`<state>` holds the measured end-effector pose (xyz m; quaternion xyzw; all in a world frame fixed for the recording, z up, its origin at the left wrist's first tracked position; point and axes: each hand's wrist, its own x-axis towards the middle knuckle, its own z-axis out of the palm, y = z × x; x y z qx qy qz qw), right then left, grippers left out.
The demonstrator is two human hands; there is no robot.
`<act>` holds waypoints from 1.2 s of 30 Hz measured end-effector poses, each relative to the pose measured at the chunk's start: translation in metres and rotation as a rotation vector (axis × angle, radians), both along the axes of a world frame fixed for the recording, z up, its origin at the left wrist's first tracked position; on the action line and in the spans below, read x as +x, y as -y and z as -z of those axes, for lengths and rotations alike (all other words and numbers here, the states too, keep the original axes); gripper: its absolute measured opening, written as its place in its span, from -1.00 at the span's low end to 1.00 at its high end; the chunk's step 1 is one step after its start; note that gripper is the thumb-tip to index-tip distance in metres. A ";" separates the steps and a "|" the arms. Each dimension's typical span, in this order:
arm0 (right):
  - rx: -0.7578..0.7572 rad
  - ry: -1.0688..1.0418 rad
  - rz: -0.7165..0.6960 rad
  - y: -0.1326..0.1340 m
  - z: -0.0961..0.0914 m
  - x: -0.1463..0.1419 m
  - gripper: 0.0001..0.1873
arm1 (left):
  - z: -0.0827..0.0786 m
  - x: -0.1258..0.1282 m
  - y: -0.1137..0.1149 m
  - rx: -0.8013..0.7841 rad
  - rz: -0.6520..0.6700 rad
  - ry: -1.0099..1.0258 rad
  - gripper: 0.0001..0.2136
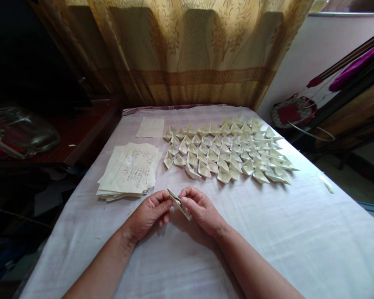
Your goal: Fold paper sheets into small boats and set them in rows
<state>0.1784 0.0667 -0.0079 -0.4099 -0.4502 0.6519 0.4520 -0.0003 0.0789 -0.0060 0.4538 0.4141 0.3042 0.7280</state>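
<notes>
A small folded piece of cream paper (pixel 177 202) is pinched between my two hands over the white cloth. My left hand (pixel 149 214) grips its left end with thumb and fingers closed. My right hand (pixel 199 207) holds its right side, fingers curled round it. Beyond the hands, several finished paper boats (pixel 227 149) lie in rows on the cloth. A stack of written paper sheets (pixel 129 170) rests to the left of my hands, and a single blank sheet (pixel 150 127) lies farther back.
The table is covered by a white cloth (pixel 286 232). A golden curtain (pixel 187 54) hangs behind it. A dark wooden shelf with a glass vessel (pixel 18 131) stands at the left. A round woven object (pixel 293 112) and dark furniture sit at the right.
</notes>
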 end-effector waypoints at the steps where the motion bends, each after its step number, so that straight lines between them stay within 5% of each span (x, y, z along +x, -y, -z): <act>1: -0.004 0.003 0.008 0.000 0.000 0.000 -0.64 | -0.001 0.000 0.000 -0.002 -0.005 0.015 -0.59; 12: 0.050 -0.037 0.102 0.001 0.009 -0.003 -0.54 | -0.002 0.008 -0.003 -0.064 -0.307 0.089 -0.51; 20: 0.265 0.191 0.273 -0.003 0.021 0.004 -0.81 | -0.007 0.006 0.001 -0.059 -0.205 0.048 -0.42; 27: 0.627 0.541 0.294 -0.006 0.022 0.017 -0.91 | -0.005 0.007 -0.001 0.108 -0.344 -0.213 -0.41; 36: 0.617 0.669 0.258 -0.008 0.026 0.028 -0.83 | 0.002 0.007 0.000 0.232 -0.270 -0.564 -0.54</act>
